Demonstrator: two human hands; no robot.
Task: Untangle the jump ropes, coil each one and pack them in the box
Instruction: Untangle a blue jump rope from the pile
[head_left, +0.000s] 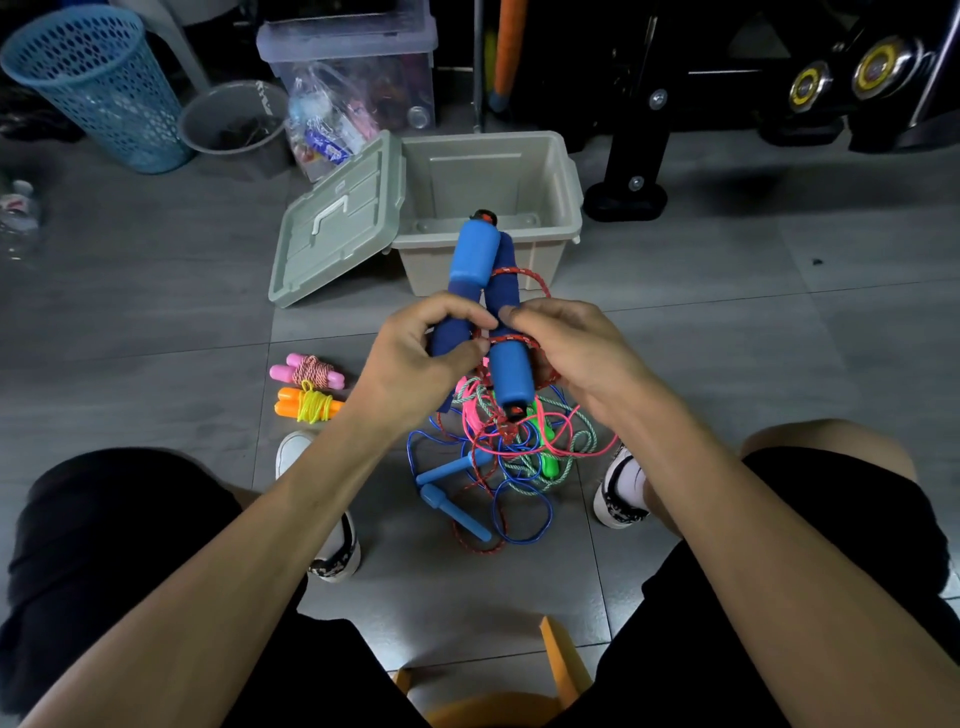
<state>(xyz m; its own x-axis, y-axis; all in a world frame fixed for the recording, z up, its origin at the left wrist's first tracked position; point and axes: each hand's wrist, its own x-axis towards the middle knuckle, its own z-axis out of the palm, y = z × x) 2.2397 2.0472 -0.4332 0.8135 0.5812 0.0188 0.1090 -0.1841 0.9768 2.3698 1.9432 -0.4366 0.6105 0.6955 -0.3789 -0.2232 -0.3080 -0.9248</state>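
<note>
No legible writing on box (563, 208)

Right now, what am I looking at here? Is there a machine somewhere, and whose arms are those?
There is no machine. A person wears a camera on the head, so this single picture looks forward and down at their own arms, knees and shoes above a grey tiled floor.

The left hand and the right hand together hold two blue foam handles of one jump rope, with its red cord looped around them.

Below the hands lies a tangle of ropes in blue, pink, green and red. To its left sit two finished bundles: a pink-handled rope and an orange-handled rope.

Behind stands an open grey box, its lid leaning against it; it looks empty as far as its inside shows.
</note>
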